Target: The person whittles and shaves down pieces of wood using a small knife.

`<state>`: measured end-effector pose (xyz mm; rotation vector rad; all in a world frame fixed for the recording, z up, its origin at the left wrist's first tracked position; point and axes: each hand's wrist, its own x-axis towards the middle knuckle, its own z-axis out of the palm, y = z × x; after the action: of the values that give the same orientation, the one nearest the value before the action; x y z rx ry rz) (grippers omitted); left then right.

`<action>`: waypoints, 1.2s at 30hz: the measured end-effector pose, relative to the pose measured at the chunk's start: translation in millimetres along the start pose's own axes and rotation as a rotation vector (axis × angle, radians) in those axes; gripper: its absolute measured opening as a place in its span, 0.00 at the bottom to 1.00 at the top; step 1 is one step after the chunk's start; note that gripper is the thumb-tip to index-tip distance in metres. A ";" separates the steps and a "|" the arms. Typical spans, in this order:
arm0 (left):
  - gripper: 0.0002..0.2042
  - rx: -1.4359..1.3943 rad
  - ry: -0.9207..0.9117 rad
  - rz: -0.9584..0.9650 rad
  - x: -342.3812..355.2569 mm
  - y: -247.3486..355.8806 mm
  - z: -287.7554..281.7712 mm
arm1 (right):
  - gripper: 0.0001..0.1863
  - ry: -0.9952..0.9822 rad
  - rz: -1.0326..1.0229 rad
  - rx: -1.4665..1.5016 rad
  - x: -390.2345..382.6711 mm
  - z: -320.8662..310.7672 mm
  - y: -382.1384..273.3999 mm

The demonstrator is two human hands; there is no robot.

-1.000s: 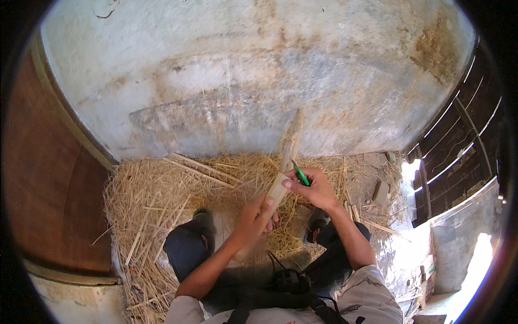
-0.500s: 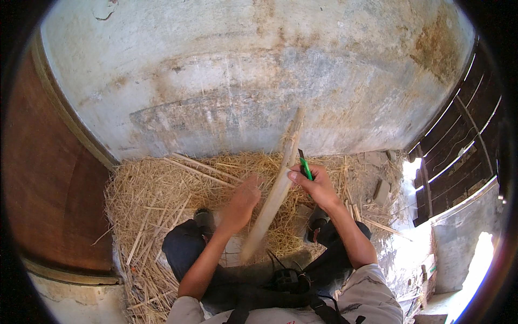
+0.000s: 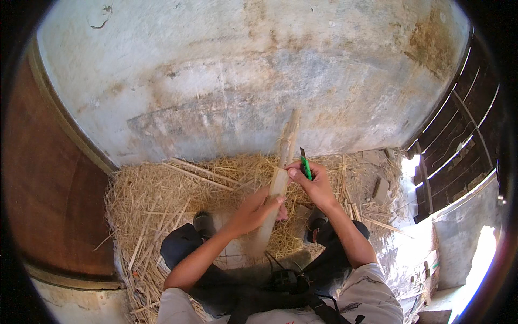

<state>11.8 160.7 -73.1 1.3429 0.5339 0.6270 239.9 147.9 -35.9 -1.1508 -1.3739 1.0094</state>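
My left hand (image 3: 258, 208) is wrapped round a pale bamboo slat (image 3: 276, 186), whose blurred lower end hangs between my knees. My right hand (image 3: 308, 181) grips a green utility knife (image 3: 305, 166), its dark blade pointing up, while the thumb and fingers touch the slat's upper end. Just behind the slat, another long bamboo piece (image 3: 290, 132) with frayed fibres stands tilted toward the wall.
A stained pale wall (image 3: 243, 81) rises in front. Straw and loose strips (image 3: 145, 216) cover the floor. A brick-like block (image 3: 381, 189) lies at the right. A brown wooden panel (image 3: 65, 194) stands left, dark slatted boards (image 3: 453, 151) right. My shoes (image 3: 204, 221) are below.
My left hand came off the slat, moved left, then returned to grip it higher up. The slat now stands more upright. The knife in my right hand has turned blade-up.
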 end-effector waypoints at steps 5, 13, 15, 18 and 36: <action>0.19 -0.094 -0.026 -0.084 19.8 13.5 6.3 | 0.14 0.086 -0.024 -0.071 -2.8 -0.2 -5.8; 0.18 -0.082 0.137 0.214 1.9 28.8 11.0 | 0.15 0.075 -0.347 -0.493 -19.9 -1.8 -23.0; 0.20 -0.054 0.164 0.232 0.5 28.4 10.9 | 0.15 0.037 -0.441 -0.604 -23.3 0.1 -22.6; 0.22 0.099 0.216 0.374 3.6 29.5 12.4 | 0.16 0.026 -0.536 -0.652 -21.6 3.1 -20.8; 0.19 0.237 0.231 0.333 -4.0 27.9 2.4 | 0.20 0.134 -0.762 -0.895 -18.6 13.7 -25.4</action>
<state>7.4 159.3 -45.2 1.6102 0.5884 1.0256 223.4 125.1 -16.2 -1.0979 -1.9907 -0.2713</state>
